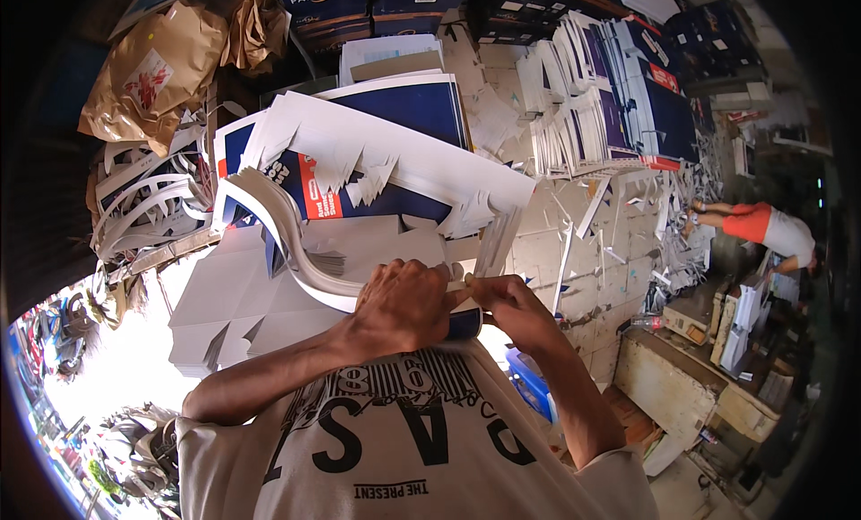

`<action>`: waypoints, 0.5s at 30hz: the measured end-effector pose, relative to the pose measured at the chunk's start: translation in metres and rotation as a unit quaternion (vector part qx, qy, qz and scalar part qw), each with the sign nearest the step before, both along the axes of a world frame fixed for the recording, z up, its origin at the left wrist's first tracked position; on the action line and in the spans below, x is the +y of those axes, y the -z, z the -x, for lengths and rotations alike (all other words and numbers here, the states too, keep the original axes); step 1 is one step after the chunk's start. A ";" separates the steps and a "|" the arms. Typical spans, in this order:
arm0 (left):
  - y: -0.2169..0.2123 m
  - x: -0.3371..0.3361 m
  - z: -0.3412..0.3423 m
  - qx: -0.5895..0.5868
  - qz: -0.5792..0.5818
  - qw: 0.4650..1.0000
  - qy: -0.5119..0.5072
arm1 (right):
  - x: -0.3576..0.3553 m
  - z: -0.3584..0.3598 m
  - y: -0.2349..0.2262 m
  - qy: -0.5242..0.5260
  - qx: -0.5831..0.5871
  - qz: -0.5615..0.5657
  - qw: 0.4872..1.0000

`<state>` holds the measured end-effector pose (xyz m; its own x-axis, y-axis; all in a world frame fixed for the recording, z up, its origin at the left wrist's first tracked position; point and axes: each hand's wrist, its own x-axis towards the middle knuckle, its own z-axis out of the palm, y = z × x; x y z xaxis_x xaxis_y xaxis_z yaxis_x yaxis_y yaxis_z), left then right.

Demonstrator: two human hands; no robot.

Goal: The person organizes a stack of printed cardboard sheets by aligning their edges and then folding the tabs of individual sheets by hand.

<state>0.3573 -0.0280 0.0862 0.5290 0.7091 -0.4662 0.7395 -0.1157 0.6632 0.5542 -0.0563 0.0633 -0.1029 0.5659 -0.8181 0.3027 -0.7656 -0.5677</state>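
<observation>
My left hand (401, 303) is closed, knuckles up, over a thick bent stack of white card sheets (291, 237) just in front of my chest. The stack curves up and away to the left. My right hand (513, 306) pinches the right end of the stack, its fingertips meeting the left thumb; the exact grip is partly hidden. Beyond the hands lie printed blue-and-red sheets (386, 197) with a long white cut piece (377, 139) across them, its inner edge notched. Below the bent stack, to the left, rest folded white card blanks (220, 287).
Brown paper-wrapped bundles (166, 58) stand at the far left, above white offcut strips (152, 197). Upright card stacks (583, 107) are at the far right. Scraps litter the tiled floor (583, 269). Another person (762, 228) bends over at the right, near wooden furniture (668, 376).
</observation>
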 end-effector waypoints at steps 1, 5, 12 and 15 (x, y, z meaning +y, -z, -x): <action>0.002 -0.002 0.002 -0.014 -0.005 1.000 -0.006 | 0.006 0.000 -0.005 -0.011 0.000 0.040 0.999; 0.002 -0.007 0.003 -0.033 -0.102 0.994 -0.023 | 0.014 -0.009 0.013 0.022 0.056 0.104 0.993; -0.014 0.019 0.005 -0.016 0.062 0.993 -0.098 | 0.022 -0.006 -0.024 -0.059 -0.067 -0.011 0.996; -0.015 0.025 0.009 -0.066 0.074 0.990 -0.104 | -0.009 -0.021 0.005 -0.140 0.111 -0.334 0.926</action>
